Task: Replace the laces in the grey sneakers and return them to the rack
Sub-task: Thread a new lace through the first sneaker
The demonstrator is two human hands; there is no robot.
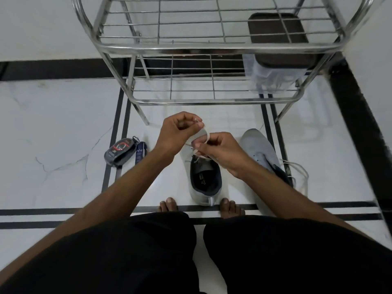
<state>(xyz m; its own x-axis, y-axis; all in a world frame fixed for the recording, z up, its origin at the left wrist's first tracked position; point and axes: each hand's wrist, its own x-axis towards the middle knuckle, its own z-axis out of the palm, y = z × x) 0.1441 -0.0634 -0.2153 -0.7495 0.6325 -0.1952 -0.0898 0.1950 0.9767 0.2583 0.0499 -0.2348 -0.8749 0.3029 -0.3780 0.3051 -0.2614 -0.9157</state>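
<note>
One grey sneaker [203,194] stands on the floor between my feet, its dark opening facing up. My left hand [177,132] pinches a white lace [205,133] just above the shoe's front. My right hand [218,148] pinches the same lace lower down, close to the eyelets. The lace loops between both hands. The second grey sneaker [259,150] lies to the right, partly hidden by my right forearm, with a loose white lace [300,174] trailing beside it.
A steel wire shoe rack [191,47] stands straight ahead on the white tiled floor. A dark brown box [279,39] over a clear plastic bag sits on its right side. Two dark packets [119,152] lie on the floor at the left. A black wall edge runs along the right.
</note>
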